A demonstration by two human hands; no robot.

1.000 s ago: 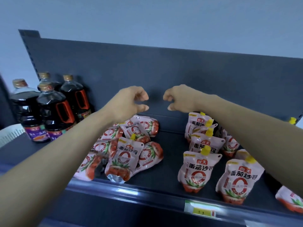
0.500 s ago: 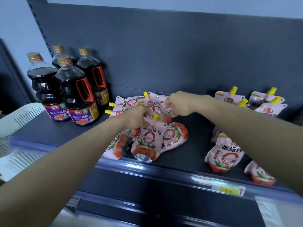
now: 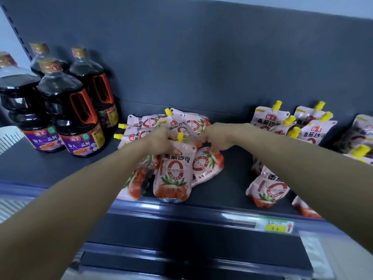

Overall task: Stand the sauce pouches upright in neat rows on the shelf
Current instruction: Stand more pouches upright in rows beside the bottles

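Pink tomato sauce pouches with yellow spouts lie in a loose pile (image 3: 149,126) on the dark shelf (image 3: 232,178). My left hand (image 3: 159,140) grips the top corner of the front pouch (image 3: 173,174), which stands almost upright at the shelf's front edge. My right hand (image 3: 218,138) has its fingers curled down onto the top of a tilted pouch (image 3: 207,164) just behind and to the right. More pouches stand upright in rows on the right (image 3: 314,132), with one (image 3: 268,188) near the front, partly hidden by my right forearm.
Several dark soy sauce bottles (image 3: 78,122) with orange handles stand at the left of the shelf. A white basket (image 3: 10,136) shows at the left edge. The front rail carries a yellow price tag (image 3: 276,226). The grey back panel rises behind the pouches.
Both hands came down from the air in front of the back panel onto the middle pile. My left hand took hold of the front pouch and my right hand settled on the one beside it.
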